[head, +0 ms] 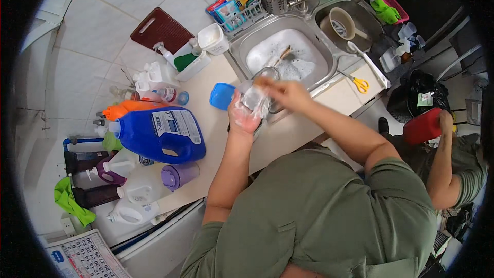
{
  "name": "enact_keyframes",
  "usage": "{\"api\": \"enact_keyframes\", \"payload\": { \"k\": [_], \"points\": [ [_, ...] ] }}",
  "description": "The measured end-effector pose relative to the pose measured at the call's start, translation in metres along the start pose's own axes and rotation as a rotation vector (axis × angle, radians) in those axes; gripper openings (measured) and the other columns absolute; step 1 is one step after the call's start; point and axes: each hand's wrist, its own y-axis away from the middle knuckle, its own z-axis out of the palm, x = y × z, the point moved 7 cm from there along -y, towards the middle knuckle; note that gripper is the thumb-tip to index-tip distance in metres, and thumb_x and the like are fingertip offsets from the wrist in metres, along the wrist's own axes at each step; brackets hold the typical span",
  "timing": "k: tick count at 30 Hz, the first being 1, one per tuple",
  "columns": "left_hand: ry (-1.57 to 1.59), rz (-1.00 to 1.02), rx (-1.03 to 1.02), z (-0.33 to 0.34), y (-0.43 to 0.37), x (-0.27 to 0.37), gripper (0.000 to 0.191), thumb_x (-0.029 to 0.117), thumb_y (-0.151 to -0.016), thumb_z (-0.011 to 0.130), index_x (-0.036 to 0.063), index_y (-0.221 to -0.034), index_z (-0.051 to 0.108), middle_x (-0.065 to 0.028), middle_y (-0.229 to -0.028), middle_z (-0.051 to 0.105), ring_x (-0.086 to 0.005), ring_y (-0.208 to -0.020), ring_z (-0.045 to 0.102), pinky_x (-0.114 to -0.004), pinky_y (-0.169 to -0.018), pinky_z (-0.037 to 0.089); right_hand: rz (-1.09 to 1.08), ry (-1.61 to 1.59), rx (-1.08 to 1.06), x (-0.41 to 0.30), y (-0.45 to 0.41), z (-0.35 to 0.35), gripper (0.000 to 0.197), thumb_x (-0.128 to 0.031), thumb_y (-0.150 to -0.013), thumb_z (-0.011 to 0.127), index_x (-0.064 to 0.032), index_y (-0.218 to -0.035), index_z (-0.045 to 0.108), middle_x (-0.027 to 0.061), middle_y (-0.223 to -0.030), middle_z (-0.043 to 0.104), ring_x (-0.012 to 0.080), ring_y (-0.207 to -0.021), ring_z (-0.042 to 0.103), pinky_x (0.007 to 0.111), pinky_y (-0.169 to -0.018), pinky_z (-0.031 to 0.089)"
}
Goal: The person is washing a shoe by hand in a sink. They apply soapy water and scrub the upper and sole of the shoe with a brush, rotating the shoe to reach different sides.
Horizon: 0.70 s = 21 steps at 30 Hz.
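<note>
My left hand (246,117), wet with suds, holds a soapy, see-through container (254,98) over the counter at the sink's near edge. Close above it is my right hand (287,93), blurred, with a brownish patch at its fingertips; whether that is a held scrubber or fingers is unclear. Just behind the hands shows the rim of a clear, round vessel (269,72), partly covered. A blue plastic lid (222,96) lies left of my left hand. The steel sink basin (332,60) contains foamy water (266,48), with a wooden-looking handle (285,53) sticking out.
A blue detergent jug (166,135), a purple-lidded cup (179,175) and several bottles crowd the counter's left side. Yellow-handled scissors (361,84) lie right of the sink. The second basin holds a beige pot (341,23). Another person's hand (445,121) grips a red container (421,126).
</note>
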Motion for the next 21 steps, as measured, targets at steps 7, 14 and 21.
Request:
{"api": "enact_keyframes", "payload": {
  "k": [7, 14, 21],
  "points": [
    [-0.012, 0.022, 0.021, 0.005, 0.001, -0.002, 0.050, 0.042, -0.094, 0.047, -0.0007, -0.117, 0.056, -0.0178, -0.118, 0.061, -0.0356, -0.111, 0.057, -0.049, -0.098, 0.044, -0.030, 0.069, -0.115, 0.024, -0.001, 0.016, 0.040, -0.045, -0.089, 0.058, -0.0229, -0.121, 0.063, 0.0170, -0.081, 0.068, 0.0237, -0.069, 0.068, 0.033, -0.063, 0.051],
    [-0.049, 0.030, 0.105, 0.004, 0.007, 0.004, 0.049, 0.039, -0.095, 0.045, -0.0009, -0.122, 0.054, -0.0163, -0.123, 0.059, -0.0359, -0.113, 0.055, -0.049, -0.101, 0.041, -0.169, 0.009, 0.069, 0.002, 0.011, 0.028, 0.037, -0.042, -0.090, 0.057, -0.0262, -0.123, 0.061, 0.0162, -0.085, 0.069, 0.0297, -0.080, 0.069, 0.038, -0.070, 0.053],
    [-0.054, 0.043, -0.023, -0.003, -0.002, 0.007, 0.050, 0.043, -0.091, 0.049, 0.0001, -0.116, 0.056, -0.0157, -0.114, 0.062, -0.0332, -0.108, 0.058, -0.048, -0.097, 0.044, -0.171, 0.036, -0.050, -0.015, 0.015, 0.034, 0.037, -0.046, -0.087, 0.060, -0.0211, -0.114, 0.067, 0.0159, -0.077, 0.068, 0.0300, -0.071, 0.068, 0.037, -0.064, 0.052]
  ]
}}
